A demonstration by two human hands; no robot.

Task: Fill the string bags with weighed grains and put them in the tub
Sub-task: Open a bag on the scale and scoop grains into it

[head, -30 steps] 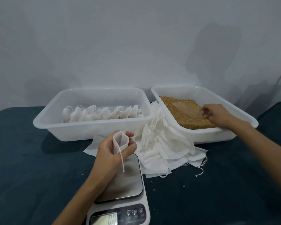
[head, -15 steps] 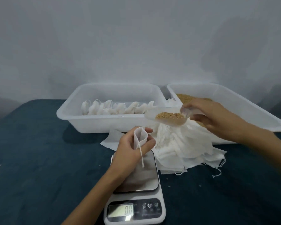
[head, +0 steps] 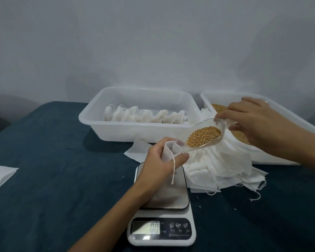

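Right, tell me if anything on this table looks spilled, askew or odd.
Nothing is spilled. The only untidy spot is the heap of empty white string bags between the steel-topped kitchen scale and the clear grain tub: they lie crumpled, strings trailing over the dark blue tablecloth.

You worked at a plain home-style packing spot: a cloth-covered bench (head: 53, 170) against a bare wall (head: 153, 42), with a kitchen scale (head: 162, 215).
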